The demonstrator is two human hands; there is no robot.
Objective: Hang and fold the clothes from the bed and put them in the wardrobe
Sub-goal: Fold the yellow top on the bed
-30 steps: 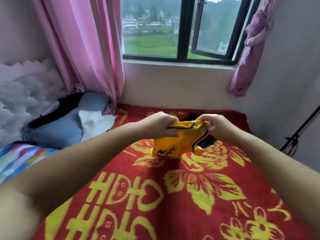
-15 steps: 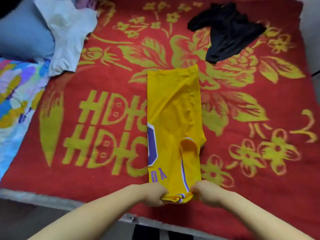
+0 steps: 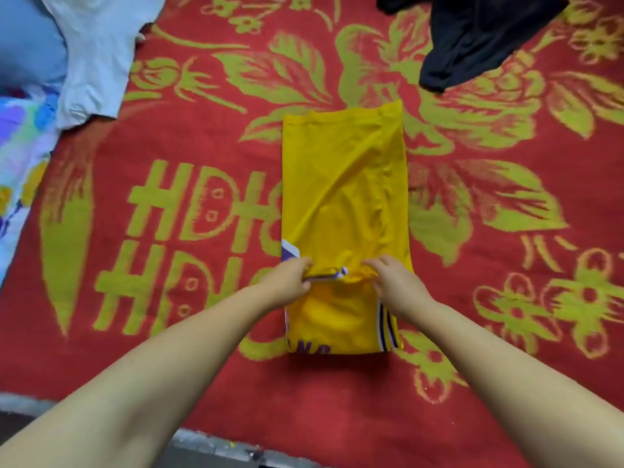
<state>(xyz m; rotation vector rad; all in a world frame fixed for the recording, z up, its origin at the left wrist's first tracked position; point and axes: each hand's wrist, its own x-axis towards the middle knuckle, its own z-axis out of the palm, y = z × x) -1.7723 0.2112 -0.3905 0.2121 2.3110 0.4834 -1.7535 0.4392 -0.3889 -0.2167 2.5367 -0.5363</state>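
A yellow jersey point(image 3: 344, 184) with purple trim lies lengthwise on the red bed cover point(image 3: 506, 383), folded into a narrow strip. Its near end is doubled over toward the far end. My left hand point(image 3: 287, 278) pinches the left corner of that folded-over edge. My right hand point(image 3: 395, 282) grips the right corner of the same edge. Both hands sit about a third of the way up the jersey. A black garment point(image 3: 472, 38) lies crumpled at the far right. A white T-shirt point(image 3: 98, 55) lies at the far left.
A blue pillow point(image 3: 27, 45) and a multicoloured sheet point(image 3: 20, 157) lie along the left side. The bed's near edge point(image 3: 209, 444) runs across the bottom, with dark floor below it.
Half a second ago both hands held the jersey's near end at the bed edge. They have carried it away from me, folding the near part over the rest.
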